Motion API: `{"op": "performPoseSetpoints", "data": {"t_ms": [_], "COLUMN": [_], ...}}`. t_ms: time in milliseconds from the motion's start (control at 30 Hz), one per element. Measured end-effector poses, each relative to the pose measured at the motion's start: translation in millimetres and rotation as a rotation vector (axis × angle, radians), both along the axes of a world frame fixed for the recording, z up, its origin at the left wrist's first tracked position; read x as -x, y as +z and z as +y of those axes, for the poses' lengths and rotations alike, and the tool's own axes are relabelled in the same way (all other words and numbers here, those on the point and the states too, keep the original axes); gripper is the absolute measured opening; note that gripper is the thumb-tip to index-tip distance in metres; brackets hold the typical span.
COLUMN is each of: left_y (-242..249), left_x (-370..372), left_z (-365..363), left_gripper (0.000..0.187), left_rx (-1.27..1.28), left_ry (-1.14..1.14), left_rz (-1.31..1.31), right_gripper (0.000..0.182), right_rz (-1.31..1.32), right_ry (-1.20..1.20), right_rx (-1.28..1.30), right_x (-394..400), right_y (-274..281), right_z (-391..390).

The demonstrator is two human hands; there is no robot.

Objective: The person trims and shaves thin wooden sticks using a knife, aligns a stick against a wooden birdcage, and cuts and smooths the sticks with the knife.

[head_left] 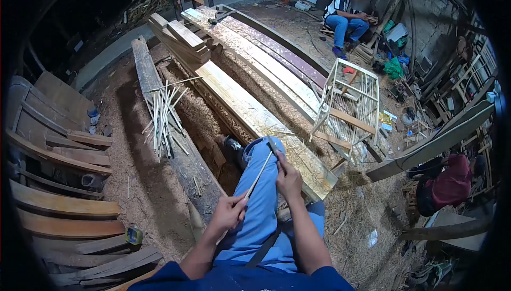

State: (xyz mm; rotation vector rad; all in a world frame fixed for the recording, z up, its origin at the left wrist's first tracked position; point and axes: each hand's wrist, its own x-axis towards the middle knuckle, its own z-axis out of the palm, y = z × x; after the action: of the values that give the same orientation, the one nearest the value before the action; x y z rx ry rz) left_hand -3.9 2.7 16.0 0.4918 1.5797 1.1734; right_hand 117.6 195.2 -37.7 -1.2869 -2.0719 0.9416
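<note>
My left hand [228, 214] is closed round the lower part of a thin, pale wooden stick [258, 175], which slants up over my jeans-clad leg. My right hand [289, 178] is closed on a knife whose narrow blade [272, 144] points up and left by my knee. The stick's upper end meets the blade close to my right fingers; the knife's handle is mostly hidden in my hand. To the left, a loose pile of similar sticks [164, 115] lies across a weathered grey plank [183, 158].
A thick pale plank [250, 107] runs beyond my knee, with stacked boards [185, 35] at its far end. A slatted wooden cage-like frame [348, 111] stands right. Two people sit nearby, one in jeans [346, 22], one in red [452, 180]. Curved timbers [69, 224] line the left.
</note>
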Motion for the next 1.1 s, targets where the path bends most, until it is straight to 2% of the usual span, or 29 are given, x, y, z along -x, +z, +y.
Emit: {"op": "performPoseSetpoints", "data": {"t_ms": [67, 133, 233, 333, 400, 467, 533, 600, 633, 700, 833, 900, 1033, 1100], "left_y": [-5.8, -2.3, 10.2, 4.1, 2.1, -1.9, -3.7, -0.8, 0.6, 3.1, 7.3, 7.9, -8.3, -5.3], "left_x": [0.4, 1.1, 2.0, 9.1, 14.5, 15.1, 15.6, 14.5, 14.7, 15.8, 18.2, 16.9, 16.7, 15.5], "left_z": [-18.6, -20.6, -0.5, 24.9, 41.0, 53.3, 59.2, 59.7, 60.0, 60.1, 59.6, 60.7, 57.7, 51.9], "left_gripper": [0.034, 0.034, 0.033, 0.033, 0.034, 0.035, 0.037, 0.039, 0.039, 0.041, 0.041, 0.041, 0.042, 0.043], "left_rx": [0.014, 0.034, 0.056, -0.002, 0.003, 0.003, 0.004, -0.031, -0.030, -0.008, -0.018, 0.011, -0.043, -0.042], "left_ry": [0.014, 0.026, 0.062, 0.058, 0.014, -0.046, -0.063, -0.073, -0.076, -0.074, -0.114, -0.097, -0.078, -0.081], "left_rz": [-0.020, -0.015, -0.010, 0.007, -0.005, -0.027, -0.038, -0.009, -0.011, -0.006, -0.037, -0.017, -0.030, -0.088], "right_gripper": [0.040, 0.038, 0.036, 0.036, 0.036, 0.035, 0.035, 0.034, 0.034, 0.035, 0.036, 0.037, 0.038, 0.039], "right_rz": [-0.112, -0.098, 0.114, 0.139, 0.062, 0.372, 0.309, 0.407, 0.405, 0.126, 0.162, 0.090, 0.060, 0.073], "right_ry": [-0.029, -0.027, 0.008, -0.016, -0.042, -0.156, -0.205, -0.099, -0.102, 0.066, 0.147, 0.203, 0.165, 0.072], "right_rx": [-0.036, 0.003, -0.024, -0.010, 0.064, -0.057, 0.003, -0.116, -0.116, 0.106, 0.073, 0.042, 0.071, 0.007], "right_x": [2.8, 4.6, 12.9, 11.6, 11.0, 10.0, 4.4, 2.6, 1.7, -1.5, -2.1, -4.3, -1.7, 0.6], "right_y": [-10.4, -12.6, -15.8, -3.7, -1.4, -23.7, -23.9, -21.3, -6.4, 19.2, 13.4, 14.7, 13.6, 3.8], "right_z": [15.5, 19.3, 17.5, -8.0, -11.9, -11.2, -12.0, -13.9, -17.3, -23.4, -21.7, -24.1, -24.0, -19.4]}}
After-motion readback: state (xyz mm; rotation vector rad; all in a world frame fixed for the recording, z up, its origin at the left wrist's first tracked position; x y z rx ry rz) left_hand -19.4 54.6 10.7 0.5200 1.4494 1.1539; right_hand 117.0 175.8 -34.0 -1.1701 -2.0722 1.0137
